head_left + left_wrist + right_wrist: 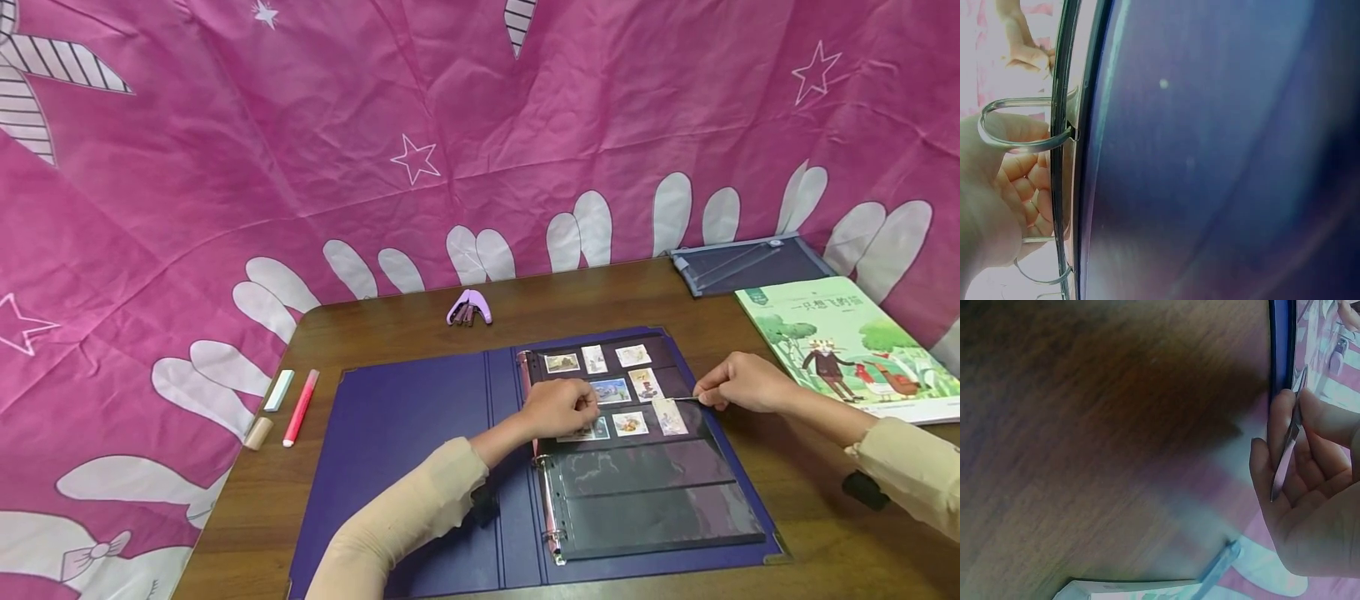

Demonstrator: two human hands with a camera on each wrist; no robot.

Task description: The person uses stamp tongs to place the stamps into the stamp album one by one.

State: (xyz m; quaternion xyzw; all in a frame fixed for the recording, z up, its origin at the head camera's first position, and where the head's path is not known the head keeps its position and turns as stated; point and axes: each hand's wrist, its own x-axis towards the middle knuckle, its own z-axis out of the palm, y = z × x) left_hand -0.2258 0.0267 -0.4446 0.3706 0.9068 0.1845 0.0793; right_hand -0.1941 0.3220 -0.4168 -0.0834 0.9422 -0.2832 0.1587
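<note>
In the head view my right hand [742,383] is at the right edge of an open stamp album [420,433]. It pinches metal tweezers [1286,453] between thumb and fingers. The thin tips reach left to the top of an upright, pale stamp [670,417] at the right end of the third row. My left hand [558,407] lies over the left part of the black stock page [645,500], its fingers loosely curled. It partly covers a stamp [597,429] in that row. In the left wrist view the left hand [1007,187] is beside the metal binder rings [1022,125].
More stamps [611,390] fill the upper rows. Left of the album lie a red marker [301,408], a pale blue-white block [279,390] and a tan piece [258,433]. A purple clip-like object [469,308] sits behind. A green picture book [855,346] and zip pouch [753,265] lie right.
</note>
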